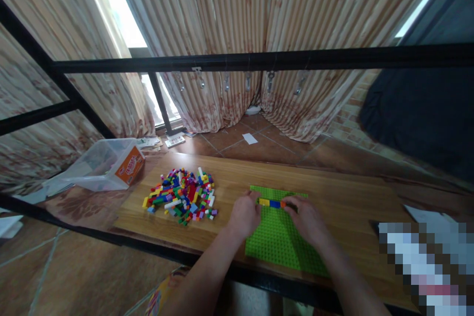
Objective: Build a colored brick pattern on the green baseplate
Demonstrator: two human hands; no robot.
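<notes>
A short row of toy building bricks [274, 204], yellow, blue and orange, lies across the far part of a green studded baseplate [276, 237]. At the row's left end, beside the yellow brick, my left hand [245, 215] has its fingers closed. My right hand [305, 217] pinches the orange end with thumb and fingers. Whether the row is pressed onto the studs or held just above them I cannot tell. Both hands partly cover the row's ends and the baseplate's edges.
A heap of loose coloured bricks [185, 192] lies on the wooden board [222, 170] to the left. Beyond it stands a clear plastic bin [99, 168] with an orange label. A black metal bar [237, 61] with hanging clips crosses in front of the curtains.
</notes>
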